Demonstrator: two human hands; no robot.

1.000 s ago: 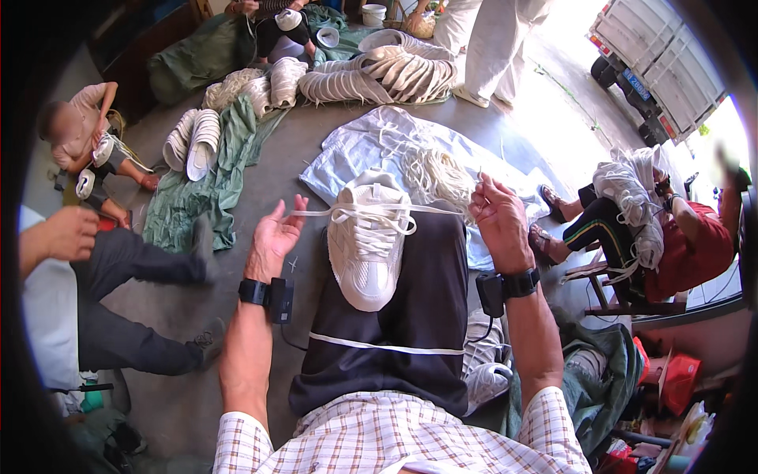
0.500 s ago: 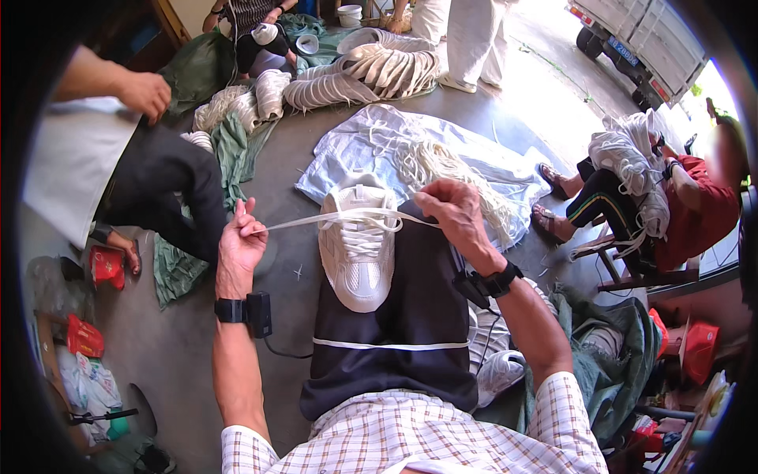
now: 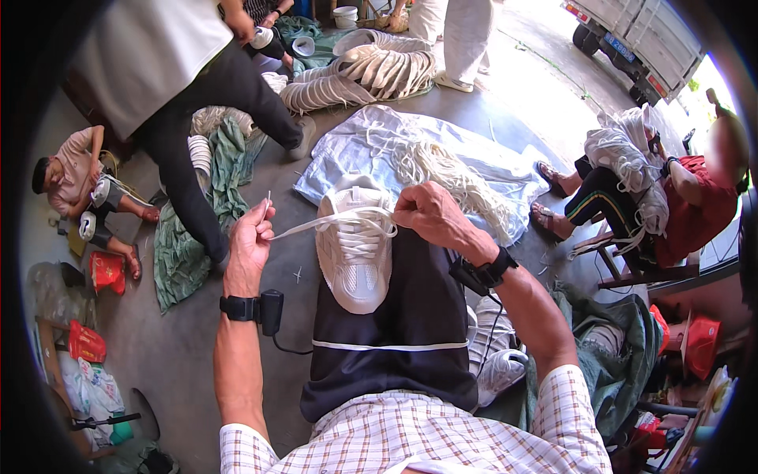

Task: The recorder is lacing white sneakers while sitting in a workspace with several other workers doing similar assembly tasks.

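Observation:
A white sneaker (image 3: 354, 272) rests on my dark trouser leg, its toe toward me and laces threaded through the eyelets. My left hand (image 3: 252, 238), left of the shoe, pinches one end of a white shoelace (image 3: 304, 226), with the tip poking up above the fingers. From there the lace runs across to the upper eyelets. Beside the shoe's upper right edge, my right hand (image 3: 434, 215) is closed on the lace near the top eyelets; its fingertips partly hide what they grip. A thin white strap (image 3: 387, 346) lies across my thighs.
Ahead, a pale sheet (image 3: 332, 162) bears a heap of white laces (image 3: 446, 178). Stacked shoe parts (image 3: 379, 75) lie beyond. A person in red (image 3: 695, 197) sits at the right; another walks at the left. Bagged shoes (image 3: 497, 367) lie by my right leg.
The lace between my hands has gone from stretched to slacker on the left. My right hand moved left, closer to the shoe. The walking person moved forward and right.

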